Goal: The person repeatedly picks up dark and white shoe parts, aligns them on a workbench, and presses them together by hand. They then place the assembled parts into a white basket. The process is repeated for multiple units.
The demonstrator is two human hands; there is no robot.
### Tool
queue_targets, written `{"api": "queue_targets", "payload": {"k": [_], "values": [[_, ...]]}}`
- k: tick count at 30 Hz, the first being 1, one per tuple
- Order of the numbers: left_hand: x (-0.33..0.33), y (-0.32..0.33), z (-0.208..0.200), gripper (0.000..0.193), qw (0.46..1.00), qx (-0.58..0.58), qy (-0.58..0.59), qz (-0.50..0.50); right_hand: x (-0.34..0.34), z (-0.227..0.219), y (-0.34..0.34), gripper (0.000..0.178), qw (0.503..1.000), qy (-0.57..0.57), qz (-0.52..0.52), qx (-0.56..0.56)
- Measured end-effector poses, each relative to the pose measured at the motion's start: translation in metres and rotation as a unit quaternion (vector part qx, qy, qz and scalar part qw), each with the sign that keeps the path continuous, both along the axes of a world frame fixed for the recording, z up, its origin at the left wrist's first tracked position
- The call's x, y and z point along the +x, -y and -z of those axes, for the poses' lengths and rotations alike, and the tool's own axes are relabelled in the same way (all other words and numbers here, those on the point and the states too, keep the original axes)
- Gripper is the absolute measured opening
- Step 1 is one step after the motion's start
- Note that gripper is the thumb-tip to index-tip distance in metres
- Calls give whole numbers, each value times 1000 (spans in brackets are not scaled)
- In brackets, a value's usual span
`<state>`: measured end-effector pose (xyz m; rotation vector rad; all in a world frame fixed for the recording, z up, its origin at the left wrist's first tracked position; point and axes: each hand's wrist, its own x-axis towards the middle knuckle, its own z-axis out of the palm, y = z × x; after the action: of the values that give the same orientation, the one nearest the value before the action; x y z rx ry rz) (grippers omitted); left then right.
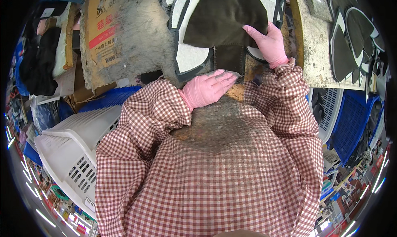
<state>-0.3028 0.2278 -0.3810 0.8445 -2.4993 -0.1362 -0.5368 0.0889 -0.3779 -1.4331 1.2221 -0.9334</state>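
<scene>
A dark brown, suede-like fan-shaped piece (225, 17) lies at the top middle, with a narrow dark strip (228, 59) running down from it toward me. My right hand (272, 46), in a pink glove, grips the right edge of the fan-shaped piece, thumb on top and fingers partly hidden. Across the near end of the strip lies my left hand (208, 89), also pink-gloved, its fingers stretched out flat and their tips grey-stained. White pieces with dark borders (191, 57) lie under and around the brown piece.
A worn board (136, 38) covers the work surface on the left. More dark and white cut pieces (357, 34) lie on the right-hand board. White basket (78, 154) and blue crates (349, 125) flank me. Dark cloth (43, 63) hangs at far left.
</scene>
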Motion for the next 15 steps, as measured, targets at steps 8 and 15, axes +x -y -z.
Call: {"api": "queue_targets", "payload": {"k": [8,15], "values": [[-2,1,4,42,1000,25,-15,-3,29,-60,-6,61,870,-400,109,-266],[1,-1,-1,30,997,76,2,1,80,-75,-53,88,834,-477,-190,-200]]}}
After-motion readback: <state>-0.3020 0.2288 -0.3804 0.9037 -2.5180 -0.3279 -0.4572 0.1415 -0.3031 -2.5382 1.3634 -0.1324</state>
